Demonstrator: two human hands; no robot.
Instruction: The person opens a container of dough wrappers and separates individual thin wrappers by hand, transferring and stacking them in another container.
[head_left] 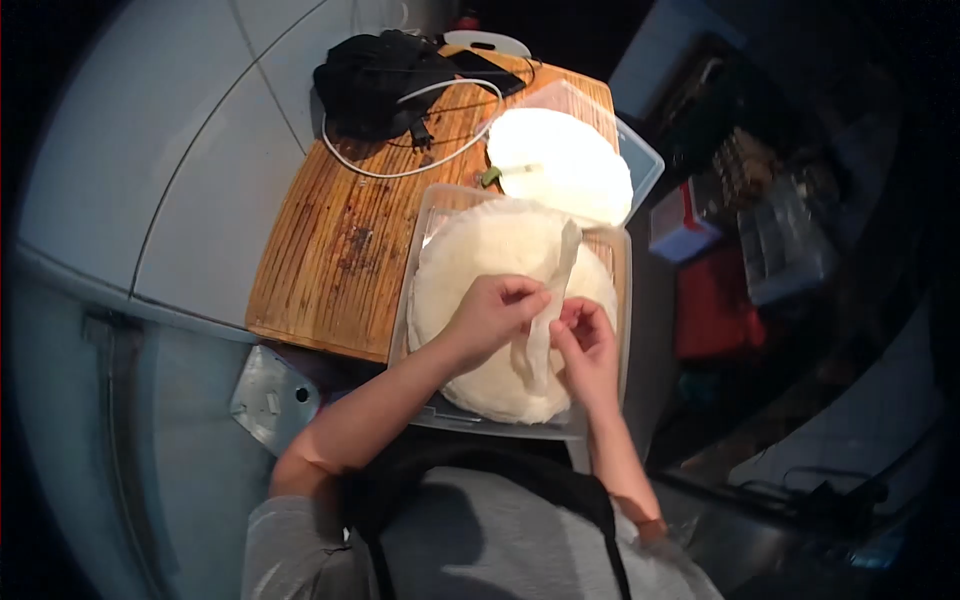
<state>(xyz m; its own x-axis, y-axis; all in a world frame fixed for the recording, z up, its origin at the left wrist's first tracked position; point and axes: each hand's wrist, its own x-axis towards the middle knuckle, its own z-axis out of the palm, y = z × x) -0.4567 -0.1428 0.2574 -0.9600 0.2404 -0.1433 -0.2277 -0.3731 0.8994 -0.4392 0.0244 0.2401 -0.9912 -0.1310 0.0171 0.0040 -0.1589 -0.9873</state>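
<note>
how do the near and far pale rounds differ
The near round looks cream; the far round looks glaring white. The near round appears larger in view than the far round. The near round has the left hand and right hand above it; the far round has none. Both are pale and roughly circular.

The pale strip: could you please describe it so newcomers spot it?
Find the wooden table, then the clear tray at its near end, holding a pale disc. Over it, the left hand and right hand hold the strip: long and narrow, not round.
</note>
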